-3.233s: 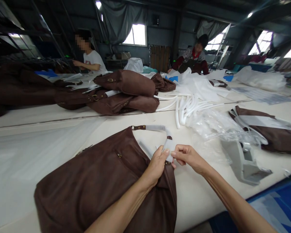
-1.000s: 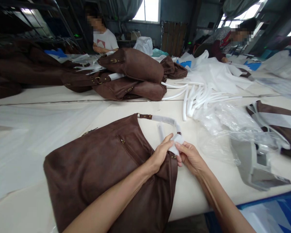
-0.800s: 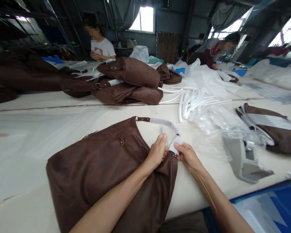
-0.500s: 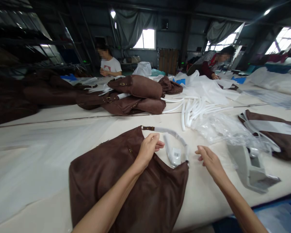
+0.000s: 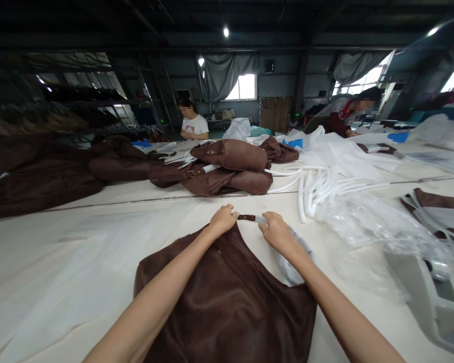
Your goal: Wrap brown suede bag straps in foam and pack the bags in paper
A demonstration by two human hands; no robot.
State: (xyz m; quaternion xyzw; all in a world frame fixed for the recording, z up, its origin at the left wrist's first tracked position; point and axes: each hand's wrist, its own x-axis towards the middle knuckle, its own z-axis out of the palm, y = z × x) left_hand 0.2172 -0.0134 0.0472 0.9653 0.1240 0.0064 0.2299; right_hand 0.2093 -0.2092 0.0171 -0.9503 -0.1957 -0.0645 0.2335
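A dark brown bag lies on the pale table in front of me, its curved opening facing the right. My left hand is closed on the bag's upper corner, where the strap joins it. A short brown strap end with small metal studs shows between my hands. Just right of it, my right hand grips the wrapped strap. Below that hand, clear plastic wrapping lies within the curve of the strap, partly covered by my wrist.
Stacked brown bags lie beyond my hands, with white foam tubes beside them. At the right are crumpled clear plastic and a grey dispenser. Two people work across the table.
My left hand has moved up to the bag's corner. My right hand has come left onto the strap and closed. The camera view has shifted, so the scene sits lower.
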